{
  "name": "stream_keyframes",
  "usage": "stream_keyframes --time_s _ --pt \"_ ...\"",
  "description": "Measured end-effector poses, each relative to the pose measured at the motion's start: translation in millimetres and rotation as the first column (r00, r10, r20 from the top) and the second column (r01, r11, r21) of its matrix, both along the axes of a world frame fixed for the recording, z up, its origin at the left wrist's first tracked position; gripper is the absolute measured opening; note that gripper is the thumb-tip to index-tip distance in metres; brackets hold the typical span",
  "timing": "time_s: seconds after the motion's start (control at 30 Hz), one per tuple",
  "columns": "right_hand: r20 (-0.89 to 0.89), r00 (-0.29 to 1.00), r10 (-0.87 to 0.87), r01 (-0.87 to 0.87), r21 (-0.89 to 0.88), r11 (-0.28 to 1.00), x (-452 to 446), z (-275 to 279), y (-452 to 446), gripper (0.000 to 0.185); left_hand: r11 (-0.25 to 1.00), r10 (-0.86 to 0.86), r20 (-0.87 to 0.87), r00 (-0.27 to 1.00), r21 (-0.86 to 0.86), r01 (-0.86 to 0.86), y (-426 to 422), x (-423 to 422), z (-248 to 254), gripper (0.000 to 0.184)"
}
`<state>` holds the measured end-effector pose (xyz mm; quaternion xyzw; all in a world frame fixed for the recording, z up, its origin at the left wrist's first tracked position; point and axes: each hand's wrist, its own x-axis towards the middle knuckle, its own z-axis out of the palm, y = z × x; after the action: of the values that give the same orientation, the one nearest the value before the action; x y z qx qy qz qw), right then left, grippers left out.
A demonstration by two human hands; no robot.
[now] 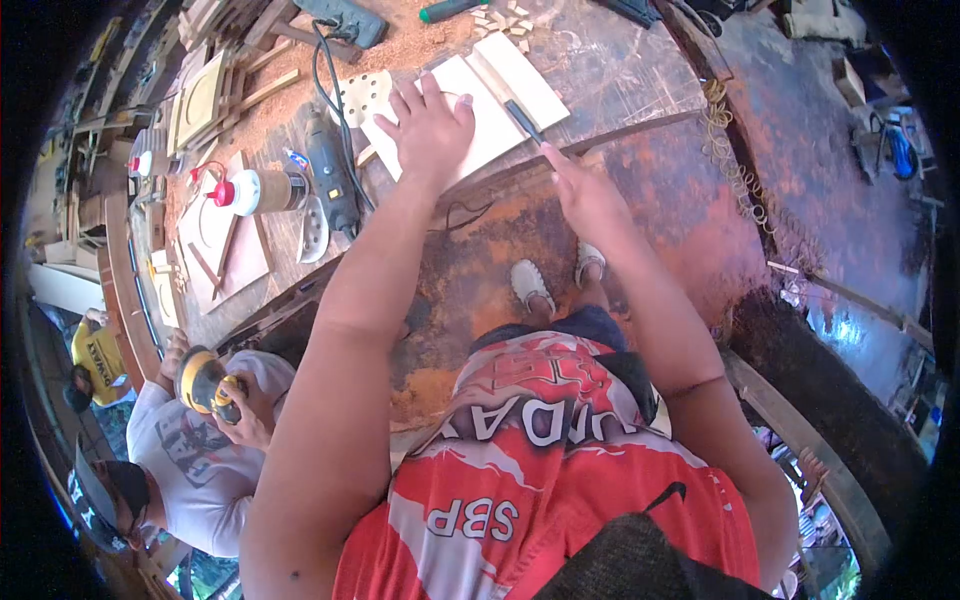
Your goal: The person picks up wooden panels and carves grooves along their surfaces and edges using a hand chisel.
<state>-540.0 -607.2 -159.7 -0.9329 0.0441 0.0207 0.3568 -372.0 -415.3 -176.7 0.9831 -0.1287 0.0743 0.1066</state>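
Note:
My left hand [430,130] lies flat with fingers spread on a pale wooden board [535,85] near the bench's front edge. A shallow strip, darker than the rest, runs across the board toward my right hand. My right hand [590,200] is closed round a narrow tool [522,120] that looks like a chisel. Its dark tip rests at the near end of that strip, and my fingers hide most of its handle.
Left on the workbench [640,75] are a corded power tool [330,170], a red-capped bottle [262,191] and wood pieces [205,95]. Wood offcuts [500,18] and sawdust lie behind. At lower left, a co-worker [205,450] holds a yellow sander [205,380]. A coiled hose [735,150] hangs right.

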Motion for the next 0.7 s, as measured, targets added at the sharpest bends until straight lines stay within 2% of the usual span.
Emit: stream_keyframes --time_s 0.07,0.13,0.17,0.37,0.47,0.53,0.57,0.7 --pt "0.018 1.000 0.003 -0.003 0.017 1.000 2 7 2 0.048 1.000 -0.005 -0.025 1.000 -0.013 0.004 -1 0 5 0.077" --pt "-0.142 0.989 -0.031 0.034 0.020 0.999 3 24 11 0.049 1.000 -0.008 -0.063 0.998 -0.021 0.007 1 -1 7 0.078" --pt "-0.150 0.988 -0.030 0.033 0.022 0.999 1 23 13 0.049 1.000 -0.014 -0.047 0.999 -0.022 0.013 1 -1 7 0.078" --pt "-0.064 0.998 -0.024 0.023 -0.018 1.000 4 15 10 0.050 1.000 -0.008 0.024 1.000 -0.003 0.008 0 4 -1 0.077" --pt "-0.182 0.983 -0.035 0.037 0.009 0.999 -2 14 10 0.051 1.000 -0.008 0.005 1.000 0.025 0.008 2 -3 -3 0.076" --pt "-0.056 0.998 -0.012 0.013 0.019 1.000 -3 7 7 0.051 1.000 -0.011 0.000 1.000 0.020 0.011 0 1 -1 0.076" --pt "-0.048 0.999 -0.013 0.014 0.021 1.000 0 3 6 0.051 0.999 -0.007 0.009 1.000 0.037 0.007 0 2 -2 0.076" --pt "-0.146 0.988 -0.040 0.042 0.012 0.999 2 12 12 0.050 0.999 0.000 0.014 1.000 0.034 0.000 -2 2 0 0.075"
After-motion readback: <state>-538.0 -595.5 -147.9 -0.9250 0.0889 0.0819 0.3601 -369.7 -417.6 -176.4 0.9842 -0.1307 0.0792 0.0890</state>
